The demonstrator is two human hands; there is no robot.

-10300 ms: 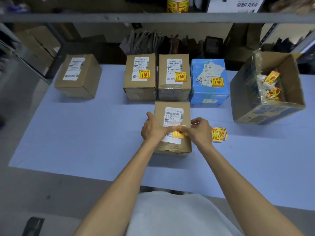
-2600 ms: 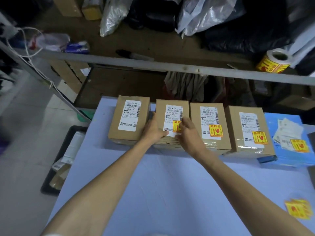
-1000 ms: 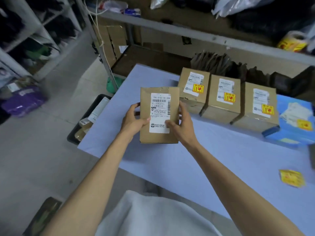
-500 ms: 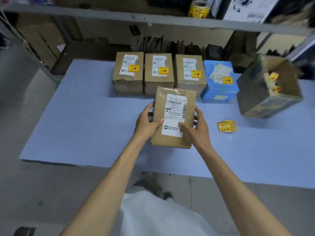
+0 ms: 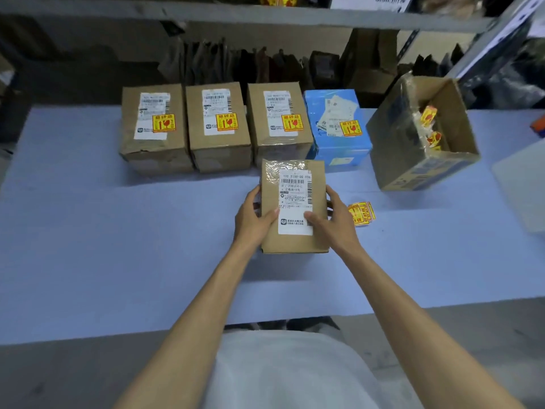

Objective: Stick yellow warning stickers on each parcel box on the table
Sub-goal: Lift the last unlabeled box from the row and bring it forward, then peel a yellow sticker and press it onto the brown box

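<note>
Table [image 5: 103, 261]: pale blue top, fills most of the view; a grey shelf rail [image 5: 206, 13] crosses above its far edge.

Open carton [image 5: 392, 149]: far right of the table, tilted, mouth upward, with yellow-and-white scraps [image 5: 427, 116] inside.

Back row, left to right, side by side: first brown box [image 5: 153, 152], second brown box [image 5: 219, 152], third brown box [image 5: 256, 122], blue box [image 5: 339, 146]. Each carries a white shipping label and one yellow warning sticker at the label's lower right: [image 5: 164, 123], [image 5: 226, 121], [image 5: 292, 123], [image 5: 350, 128].

Unstickered parcel [image 5: 292, 242]: brown, taped at the far end, in front of the third brown box and near table centre. Its white label [image 5: 295, 199] faces up, and no yellow shows on it (cannot tell whether its base rests on the table or sits just above).

Left hand [image 5: 253, 222]: wrapped round the parcel's left side, with the thumb lying over the top face at the label's edge.

Right hand [image 5: 337, 222]: wrapped round the right side, with the thumb pressed on the lower part of the label.

Loose sticker pile [image 5: 361, 214]: a small fanned stack of yellow stickers lying flat on the table, just beside the right hand on its outer side.
</note>
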